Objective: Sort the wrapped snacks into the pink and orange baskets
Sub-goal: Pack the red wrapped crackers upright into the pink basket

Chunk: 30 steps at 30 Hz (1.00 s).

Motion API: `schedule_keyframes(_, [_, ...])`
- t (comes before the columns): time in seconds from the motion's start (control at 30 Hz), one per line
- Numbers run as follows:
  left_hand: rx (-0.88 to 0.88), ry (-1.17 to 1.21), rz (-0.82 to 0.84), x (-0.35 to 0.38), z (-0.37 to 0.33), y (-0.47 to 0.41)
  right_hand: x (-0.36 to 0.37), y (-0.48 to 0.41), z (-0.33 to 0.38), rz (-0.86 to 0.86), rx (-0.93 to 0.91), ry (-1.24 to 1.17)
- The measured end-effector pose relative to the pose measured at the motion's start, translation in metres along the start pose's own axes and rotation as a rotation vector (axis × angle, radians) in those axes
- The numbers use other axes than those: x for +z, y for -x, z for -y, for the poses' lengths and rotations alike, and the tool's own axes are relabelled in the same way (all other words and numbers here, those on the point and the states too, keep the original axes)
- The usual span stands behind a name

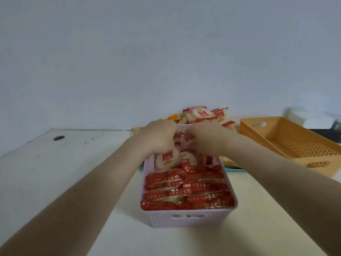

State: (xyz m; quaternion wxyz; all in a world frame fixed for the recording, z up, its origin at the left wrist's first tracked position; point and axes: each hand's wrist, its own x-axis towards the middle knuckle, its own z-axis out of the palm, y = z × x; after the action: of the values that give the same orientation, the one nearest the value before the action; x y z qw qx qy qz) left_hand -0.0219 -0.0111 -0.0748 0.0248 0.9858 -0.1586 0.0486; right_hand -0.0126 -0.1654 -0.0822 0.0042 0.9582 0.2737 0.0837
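Nearest to us is the front wall of the pink basket (186,219), with its handle slot, standing on the white table (55,172) between our two forearms. Our left hand (158,134) is curled over the far part of this basket, and its fingers close on a round pale snack packet (167,159) with a red label that hangs below the palm, touching the other packets there. Our right hand (209,138) is just beside the left one, also bent down into the far end of the basket; its fingers are hidden from us, so we cannot tell if it holds something.

Below the hands, toward us, the basket is filled with red wrapped snacks (186,189) lying in rows across it. Behind the hands, a pile of loose packets (203,115) in white and red rests on the table against the wall. To the right of the right hand stands the orange basket (287,139), well apart from the pink one, and we see no snack in it. Far left of the left hand, there is a dark round hole (59,138) in the table.
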Motion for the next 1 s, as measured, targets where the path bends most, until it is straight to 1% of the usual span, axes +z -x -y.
schedule_keyframes(0.03, [0.002, -0.130, 0.070, 0.002, -0.003, -0.002, 0.006, -0.004, 0.003, 0.064, -0.029, 0.039])
schedule_keyframes(0.1, [-0.025, -0.267, 0.302, 0.011, -0.008, -0.004, 0.015, -0.012, 0.008, 0.201, -0.058, 0.081])
schedule_keyframes(0.13, [-0.050, -0.291, 0.371, 0.016, -0.011, -0.004, 0.019, -0.015, 0.009, 0.261, -0.061, 0.116])
schedule_keyframes(0.17, [-0.075, -0.294, 0.391, 0.021, -0.012, -0.006, 0.022, -0.017, 0.010, 0.300, -0.057, 0.168])
schedule_keyframes(0.2, [-0.095, -0.301, 0.385, 0.026, -0.013, -0.008, 0.026, -0.020, 0.010, 0.323, -0.041, 0.223])
schedule_keyframes(0.27, [-0.108, -0.362, 0.347, 0.031, -0.013, -0.013, 0.036, -0.025, 0.010, 0.316, 0.005, 0.306])
schedule_keyframes(0.37, [-0.112, -0.452, 0.225, 0.034, -0.010, -0.013, 0.046, -0.027, 0.010, 0.249, 0.048, 0.306])
schedule_keyframes(0.43, [-0.067, -0.459, 0.117, 0.035, -0.005, -0.007, 0.045, -0.024, 0.007, 0.187, 0.057, 0.293])
schedule_keyframes(0.5, [0.006, -0.401, 0.042, 0.035, 0.002, 0.003, 0.042, -0.021, 0.004, 0.143, 0.057, 0.237])
schedule_keyframes(0.63, [0.114, -0.167, 0.065, 0.018, 0.012, 0.024, 0.034, -0.017, 0.002, 0.096, 0.025, 0.040])
schedule_keyframes(0.73, [0.147, -0.066, 0.125, 0.010, 0.014, 0.036, 0.027, -0.016, 0.004, -0.065, 0.058, -0.056])
schedule_keyframes(0.8, [0.158, -0.027, 0.137, 0.013, 0.012, 0.043, 0.023, -0.016, 0.009, -0.114, 0.059, -0.067])
schedule_keyframes(0.83, [0.170, -0.040, 0.153, 0.017, 0.011, 0.045, 0.022, -0.017, 0.012, -0.108, 0.042, -0.099])
schedule_keyframes(0.87, [0.176, -0.068, 0.179, 0.019, 0.011, 0.046, 0.021, -0.017, 0.016, -0.081, 0.018, -0.188])
schedule_keyframes(0.9, [0.170, -0.066, 0.204, 0.017, 0.012, 0.048, 0.021, -0.017, 0.020, -0.018, -0.011, -0.325])
schedule_keyframes(0.93, [0.150, -0.009, 0.211, 0.012, 0.013, 0.051, 0.020, -0.017, 0.024, 0.084, -0.035, -0.451])
schedule_keyframes(0.97, [0.117, 0.077, 0.167, 0.004, 0.015, 0.053, 0.019, -0.016, 0.026, 0.189, -0.053, -0.525])
schedule_keyframes(1.0, [0.081, 0.151, 0.057, -0.004, 0.017, 0.054, 0.017, -0.013, 0.029, 0.274, -0.065, -0.543])
